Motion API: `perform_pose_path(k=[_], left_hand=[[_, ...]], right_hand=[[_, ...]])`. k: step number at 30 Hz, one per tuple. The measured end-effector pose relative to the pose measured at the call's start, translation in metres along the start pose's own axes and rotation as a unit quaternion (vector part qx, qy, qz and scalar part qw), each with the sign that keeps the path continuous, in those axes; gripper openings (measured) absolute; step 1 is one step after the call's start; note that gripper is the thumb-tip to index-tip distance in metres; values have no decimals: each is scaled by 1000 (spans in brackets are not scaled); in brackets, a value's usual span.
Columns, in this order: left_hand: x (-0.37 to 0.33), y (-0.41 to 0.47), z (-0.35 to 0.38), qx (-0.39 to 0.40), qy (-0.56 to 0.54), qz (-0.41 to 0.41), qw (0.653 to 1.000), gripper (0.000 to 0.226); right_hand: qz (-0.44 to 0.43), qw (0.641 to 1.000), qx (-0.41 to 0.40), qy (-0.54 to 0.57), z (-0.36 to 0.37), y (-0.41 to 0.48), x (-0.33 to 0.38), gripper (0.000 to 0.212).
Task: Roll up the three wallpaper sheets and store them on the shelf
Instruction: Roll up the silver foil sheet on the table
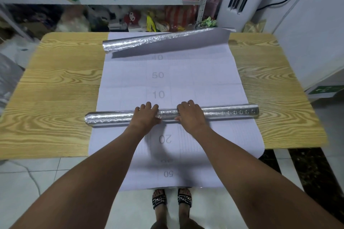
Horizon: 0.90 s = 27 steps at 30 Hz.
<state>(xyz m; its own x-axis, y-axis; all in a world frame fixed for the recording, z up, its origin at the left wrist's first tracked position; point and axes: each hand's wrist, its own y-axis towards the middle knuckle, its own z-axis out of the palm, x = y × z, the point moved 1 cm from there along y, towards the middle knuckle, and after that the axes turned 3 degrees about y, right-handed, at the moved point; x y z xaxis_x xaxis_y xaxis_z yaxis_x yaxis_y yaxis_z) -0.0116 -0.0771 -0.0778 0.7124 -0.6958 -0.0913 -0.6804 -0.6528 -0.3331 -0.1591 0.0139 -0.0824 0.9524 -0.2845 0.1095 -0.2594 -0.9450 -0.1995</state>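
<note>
Left hand [147,115]: curled over the near roll [111,119], fingers across the top, thumb on the near side, just left of its middle.
Right hand [189,115]: gripping the same roll the same way, just right of middle, with a short bare stretch of silver between the two.
Near roll: silver and embossed, lying across the middle of the table [55,80], long axis left to right, parallel to the near edge.
Flat sheet [167,80]: white backing up, printed with numbers, running under that roll from the far edge to the near edge and hanging over it.
Far roll [141,42]: a second silver roll along the far edge, slightly askew, one flap lying loose.
Shelf [93,1]: crowded, beyond the far edge, straight ahead of both hands.
Next move, as judged: travel square to the long axis. Both hands equally near, so even pressure likely needed to keep the ends level. Cannot tell from which side loose sheet feeds in.
</note>
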Motion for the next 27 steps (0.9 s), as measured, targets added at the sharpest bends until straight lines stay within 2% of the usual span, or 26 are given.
perform_pose_path(k=[3, 8, 14, 22, 27], left_hand=[[0, 1, 0, -3, 25, -1, 1000, 48], [0, 3, -1, -3, 47, 3, 999, 45], [-3, 4, -1, 1, 46, -4, 999, 61], [-5, -2, 1, 2, 32, 10, 999, 30], [-4, -3, 7, -13, 37, -1, 999, 32]], right_hand=[[10, 998, -55, -41, 0, -4, 1, 31], [-5, 999, -18, -35, 4, -6, 2, 39], [21, 1000, -21, -4, 0, -7, 4, 58], [33, 999, 2, -4, 1, -7, 0, 51], [19, 999, 5, -30, -4, -7, -2, 47]])
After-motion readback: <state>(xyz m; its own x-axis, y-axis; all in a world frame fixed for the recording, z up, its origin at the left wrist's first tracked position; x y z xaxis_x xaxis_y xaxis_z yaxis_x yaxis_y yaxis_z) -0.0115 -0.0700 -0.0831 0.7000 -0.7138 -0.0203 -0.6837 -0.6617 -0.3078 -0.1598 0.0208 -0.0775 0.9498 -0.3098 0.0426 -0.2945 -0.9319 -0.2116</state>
